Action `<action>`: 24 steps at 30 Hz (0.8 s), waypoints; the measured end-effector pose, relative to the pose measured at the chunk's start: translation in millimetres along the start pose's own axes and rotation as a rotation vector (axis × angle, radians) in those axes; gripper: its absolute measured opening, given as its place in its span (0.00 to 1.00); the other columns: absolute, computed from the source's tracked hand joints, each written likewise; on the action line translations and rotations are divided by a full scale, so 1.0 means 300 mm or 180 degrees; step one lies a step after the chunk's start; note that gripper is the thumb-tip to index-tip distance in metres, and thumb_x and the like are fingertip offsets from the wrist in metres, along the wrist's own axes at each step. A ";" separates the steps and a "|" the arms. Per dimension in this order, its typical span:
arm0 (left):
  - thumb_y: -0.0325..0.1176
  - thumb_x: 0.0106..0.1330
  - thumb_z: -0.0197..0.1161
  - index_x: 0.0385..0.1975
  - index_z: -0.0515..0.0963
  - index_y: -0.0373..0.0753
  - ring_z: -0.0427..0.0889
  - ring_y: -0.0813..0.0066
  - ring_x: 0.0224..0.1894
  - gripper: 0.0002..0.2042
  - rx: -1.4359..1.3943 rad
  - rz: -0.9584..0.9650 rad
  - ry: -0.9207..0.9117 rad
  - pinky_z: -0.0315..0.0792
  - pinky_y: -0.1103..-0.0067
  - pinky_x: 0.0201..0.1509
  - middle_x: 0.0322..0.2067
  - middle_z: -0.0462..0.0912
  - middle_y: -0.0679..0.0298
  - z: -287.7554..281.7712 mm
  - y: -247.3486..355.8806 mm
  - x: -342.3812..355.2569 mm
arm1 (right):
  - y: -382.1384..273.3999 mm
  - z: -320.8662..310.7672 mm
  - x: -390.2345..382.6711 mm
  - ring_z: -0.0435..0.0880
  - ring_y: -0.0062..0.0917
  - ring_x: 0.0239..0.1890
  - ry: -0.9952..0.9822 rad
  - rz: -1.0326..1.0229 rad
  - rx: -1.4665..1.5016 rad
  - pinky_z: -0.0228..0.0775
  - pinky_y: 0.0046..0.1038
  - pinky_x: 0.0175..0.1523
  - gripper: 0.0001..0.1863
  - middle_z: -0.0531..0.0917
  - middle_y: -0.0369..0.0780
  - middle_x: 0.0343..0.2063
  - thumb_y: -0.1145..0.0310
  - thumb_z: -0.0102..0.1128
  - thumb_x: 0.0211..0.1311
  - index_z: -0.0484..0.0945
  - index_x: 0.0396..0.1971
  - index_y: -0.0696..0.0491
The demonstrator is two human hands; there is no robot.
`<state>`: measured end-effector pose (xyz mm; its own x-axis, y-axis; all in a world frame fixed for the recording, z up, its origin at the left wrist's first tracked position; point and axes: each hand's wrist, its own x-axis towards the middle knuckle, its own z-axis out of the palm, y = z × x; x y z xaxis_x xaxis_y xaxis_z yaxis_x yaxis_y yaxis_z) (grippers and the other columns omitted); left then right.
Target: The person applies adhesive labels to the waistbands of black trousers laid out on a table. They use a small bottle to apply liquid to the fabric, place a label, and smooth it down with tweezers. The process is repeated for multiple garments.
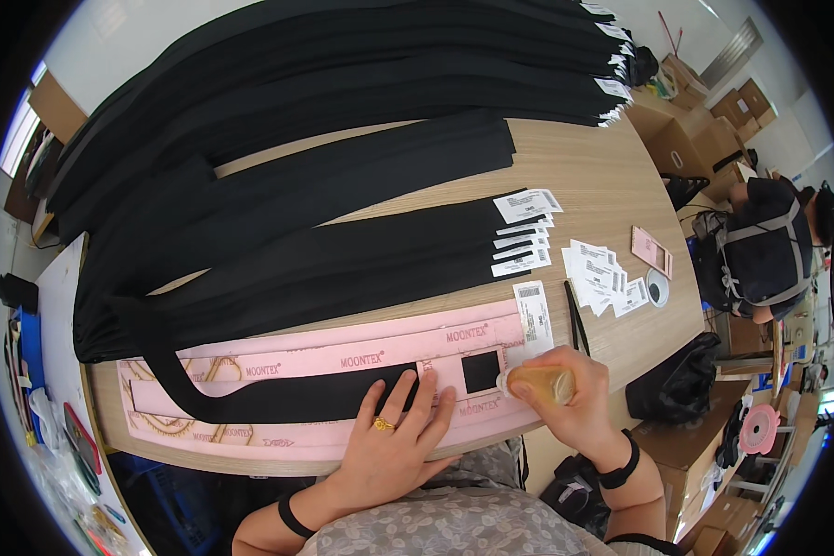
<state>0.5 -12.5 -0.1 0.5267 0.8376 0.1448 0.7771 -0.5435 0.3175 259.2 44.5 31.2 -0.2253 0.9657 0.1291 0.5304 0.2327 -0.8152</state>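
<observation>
A black fabric strip [296, 400] lies along a pink board [329, 440] with printed lettering at the table's near edge. A short black piece of it shows in a square opening near the board's right end. My left hand [394, 435] rests flat with fingers spread, pressing on the strip and the board just left of that opening. In my right hand [579, 398] is a translucent yellowish squeeze bottle [545, 382], tilted with its white tip at the board's right end, beside the opening. Whether the tip touches is too small to tell. A white label [532, 315] lies at the board's upper right.
Black fabric lengths [361, 250] with white tags stretch across the table beyond the board. Loose white labels [598, 273], a pink case [651, 250], a small round dish [656, 287] and a thin black tool [575, 315] lie at the right. Another person [769, 246] is farther right.
</observation>
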 end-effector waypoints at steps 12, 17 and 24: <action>0.60 0.56 0.76 0.64 0.79 0.41 0.68 0.47 0.70 0.39 0.0077 -0.0003 -0.0071 0.64 0.48 0.69 0.68 0.71 0.48 0.004 0.000 -0.003 | 0.053 0.018 -0.036 0.90 0.30 0.36 -0.0064 -0.0252 0.0469 0.81 0.28 0.40 0.23 0.89 0.44 0.38 0.68 0.83 0.52 0.83 0.48 0.55; 0.60 0.55 0.76 0.63 0.80 0.40 0.68 0.45 0.69 0.39 0.0161 0.0027 -0.0129 0.63 0.48 0.69 0.68 0.71 0.47 -0.001 0.002 0.008 | 0.135 -0.094 0.007 0.87 0.25 0.36 0.0441 0.0718 0.3046 0.75 0.23 0.35 0.23 0.87 0.42 0.43 0.60 0.65 0.67 0.76 0.56 0.59; 0.54 0.55 0.77 0.69 0.73 0.37 0.63 0.48 0.75 0.43 0.0039 -0.0124 0.0071 0.58 0.50 0.75 0.73 0.67 0.48 -0.006 0.037 -0.007 | 0.172 -0.268 0.276 0.82 0.27 0.58 0.0455 0.0767 0.2625 0.74 0.28 0.60 0.30 0.84 0.45 0.58 0.69 0.65 0.66 0.68 0.67 0.59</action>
<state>7.4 -20.1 4.7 0.4882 0.8592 0.1534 0.8011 -0.5109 0.3118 333.6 145.7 45.0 -0.0490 0.9960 -0.0752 -0.2233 -0.0843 -0.9711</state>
